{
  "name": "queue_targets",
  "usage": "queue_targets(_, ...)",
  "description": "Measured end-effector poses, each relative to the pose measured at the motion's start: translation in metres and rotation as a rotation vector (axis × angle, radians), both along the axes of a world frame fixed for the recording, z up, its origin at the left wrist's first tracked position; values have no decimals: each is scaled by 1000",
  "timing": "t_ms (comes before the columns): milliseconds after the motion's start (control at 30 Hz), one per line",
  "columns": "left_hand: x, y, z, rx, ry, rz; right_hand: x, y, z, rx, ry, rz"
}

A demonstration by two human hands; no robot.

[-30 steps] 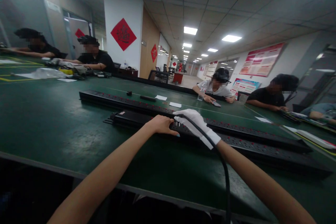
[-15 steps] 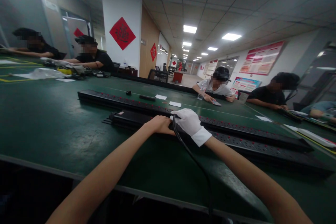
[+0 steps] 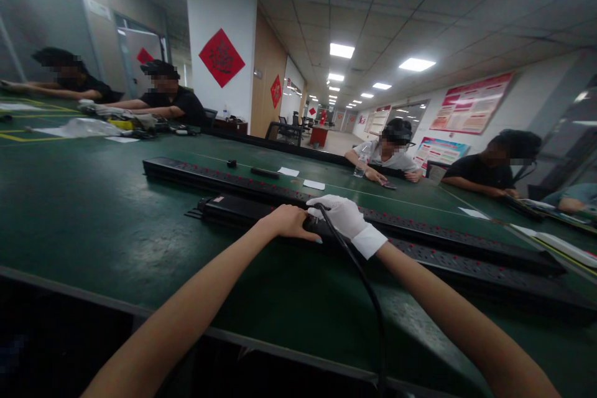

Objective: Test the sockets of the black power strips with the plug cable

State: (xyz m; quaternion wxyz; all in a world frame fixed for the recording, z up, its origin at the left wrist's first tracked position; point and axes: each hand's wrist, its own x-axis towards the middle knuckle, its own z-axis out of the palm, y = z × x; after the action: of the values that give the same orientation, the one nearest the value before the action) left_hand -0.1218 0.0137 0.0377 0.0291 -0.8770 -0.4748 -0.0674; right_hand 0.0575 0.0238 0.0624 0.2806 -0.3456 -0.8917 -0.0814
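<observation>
Head: left hand (image 3: 291,224) on power strip (image 3: 233,208), right hand (image 3: 339,216) gripping cable (image 3: 364,281).

Open-plan assembly workshop: long green workbenches (image 3: 93,224), seated workers (image 3: 172,99), ceiling panel lights (image 3: 342,50), wall posters (image 3: 471,104).

Your light comes from the ceiling panels (image 3: 342,50), which burn out to plain white, yet the room reads dim and greenish. The tabletop (image 3: 93,217) shows a soft sheen and faint shadows. Your gloved right hand (image 3: 342,216) is the brightest spot low down; its black cable (image 3: 368,289) sinks into the dark bottom edge. Lines bow at the edges, and far figures look soft, perhaps from motion.
</observation>
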Motion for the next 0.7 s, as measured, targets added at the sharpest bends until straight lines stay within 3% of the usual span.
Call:
queue_targets(167,0,0,1,17,19,-23,2,18,7,-140,-78,-20)
queue_targets(333,1,-1,2,10,26,3,-1,4,9,-138,-91,34)
queue_targets(467,0,-2,2,7,3,1,-2,-10,2,-43,-49,6)
queue_targets(700,0,-4,2,12,-14,-17,2,-22,-24,266,3,-15)
